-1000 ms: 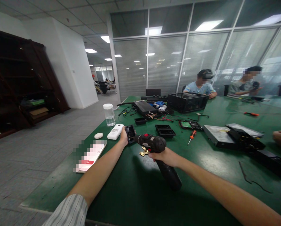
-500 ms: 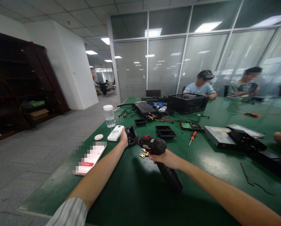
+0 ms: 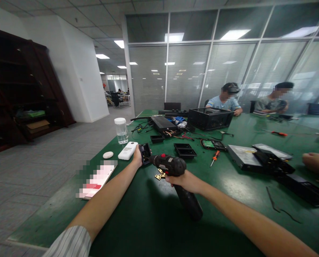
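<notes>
My right hand (image 3: 187, 182) is closed around the grip of a black cordless drill (image 3: 172, 165), which points left. The drill's front end reaches a small black plastic housing (image 3: 144, 153); whether the bit touches a screw I cannot tell. My left hand (image 3: 137, 157) holds that housing tilted up on its left side, with its open face toward the drill. Below the drill's nose lie several small brass-coloured plates (image 3: 159, 175) with holes. Just left of my left hand is a white handheld device (image 3: 128, 150). Beyond the drill sits a black two-compartment tray (image 3: 185, 150).
On the green table (image 3: 138, 221) stand a clear jar (image 3: 121, 131) and a black computer case (image 3: 210, 119). An orange screwdriver (image 3: 215, 158), a green circuit board (image 3: 212, 144) and a metal drive (image 3: 245, 157) lie to the right. Another person's hand (image 3: 316, 163) rests at the right edge.
The whole view has shifted slightly, so things appear a little further left. Both hands keep their hold, and the drill stays at the black housing.
</notes>
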`<state>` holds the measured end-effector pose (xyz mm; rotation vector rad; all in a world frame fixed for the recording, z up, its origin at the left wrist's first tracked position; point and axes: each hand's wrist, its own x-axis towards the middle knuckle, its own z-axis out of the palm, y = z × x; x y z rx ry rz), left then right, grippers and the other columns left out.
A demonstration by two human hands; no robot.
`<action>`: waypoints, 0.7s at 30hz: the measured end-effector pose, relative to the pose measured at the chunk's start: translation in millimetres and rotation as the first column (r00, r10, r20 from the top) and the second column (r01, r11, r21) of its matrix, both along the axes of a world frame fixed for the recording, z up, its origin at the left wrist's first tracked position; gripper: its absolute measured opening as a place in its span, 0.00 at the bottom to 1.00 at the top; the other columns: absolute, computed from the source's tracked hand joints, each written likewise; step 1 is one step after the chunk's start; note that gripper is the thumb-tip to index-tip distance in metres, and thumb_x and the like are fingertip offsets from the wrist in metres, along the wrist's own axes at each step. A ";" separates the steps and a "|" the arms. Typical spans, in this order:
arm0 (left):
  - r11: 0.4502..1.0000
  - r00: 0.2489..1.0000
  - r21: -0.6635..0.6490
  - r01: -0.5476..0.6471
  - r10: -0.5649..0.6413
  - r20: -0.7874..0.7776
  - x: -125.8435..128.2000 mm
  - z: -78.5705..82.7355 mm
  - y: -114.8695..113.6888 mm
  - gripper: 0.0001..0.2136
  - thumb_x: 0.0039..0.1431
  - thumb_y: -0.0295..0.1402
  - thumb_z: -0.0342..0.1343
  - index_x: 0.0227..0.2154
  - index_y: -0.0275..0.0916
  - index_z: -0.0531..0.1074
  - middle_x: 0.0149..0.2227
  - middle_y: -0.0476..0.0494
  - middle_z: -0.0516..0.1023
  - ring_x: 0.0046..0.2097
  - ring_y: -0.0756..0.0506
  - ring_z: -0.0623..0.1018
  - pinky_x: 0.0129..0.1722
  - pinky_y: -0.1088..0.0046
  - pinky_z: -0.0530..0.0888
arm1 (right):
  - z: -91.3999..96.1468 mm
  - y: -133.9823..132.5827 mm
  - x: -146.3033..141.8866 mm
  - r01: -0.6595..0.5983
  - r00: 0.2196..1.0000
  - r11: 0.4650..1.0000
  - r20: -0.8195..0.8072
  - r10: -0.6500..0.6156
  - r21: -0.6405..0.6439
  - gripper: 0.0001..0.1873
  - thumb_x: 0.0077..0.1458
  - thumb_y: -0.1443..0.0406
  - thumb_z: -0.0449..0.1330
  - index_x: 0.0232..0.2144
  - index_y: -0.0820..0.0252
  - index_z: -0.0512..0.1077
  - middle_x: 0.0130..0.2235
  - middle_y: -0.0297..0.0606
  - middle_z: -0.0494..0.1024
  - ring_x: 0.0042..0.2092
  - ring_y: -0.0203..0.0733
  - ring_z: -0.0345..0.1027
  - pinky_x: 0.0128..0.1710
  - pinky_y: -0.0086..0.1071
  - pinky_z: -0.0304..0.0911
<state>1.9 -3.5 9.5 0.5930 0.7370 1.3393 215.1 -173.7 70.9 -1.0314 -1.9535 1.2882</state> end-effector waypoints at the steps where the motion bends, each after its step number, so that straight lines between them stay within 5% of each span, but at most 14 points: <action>1: 1.000 1.000 0.001 0.003 -0.003 -0.003 -0.2 -0.5 0.5 0.22 0.61 0.43 0.38 0.33 0.32 0.72 0.23 0.39 0.75 0.24 0.42 0.78 0.23 0.67 0.74 | -0.4 0.4 0.0 0.001 1.000 1.000 0.002 -0.001 -0.002 0.11 0.51 0.58 0.60 0.28 0.60 0.67 0.26 0.31 0.67 0.28 0.36 0.61 0.30 0.31 0.58; 21: 1.000 0.999 -0.019 -0.015 0.015 0.037 0.9 3.8 -1.9 0.21 0.61 0.42 0.39 0.34 0.32 0.73 0.24 0.38 0.76 0.26 0.42 0.79 0.26 0.67 0.75 | -6.2 2.9 2.0 0.022 0.999 1.000 -0.025 -0.023 -0.020 0.11 0.50 0.58 0.62 0.30 0.60 0.67 0.25 0.30 0.67 0.28 0.35 0.61 0.29 0.30 0.59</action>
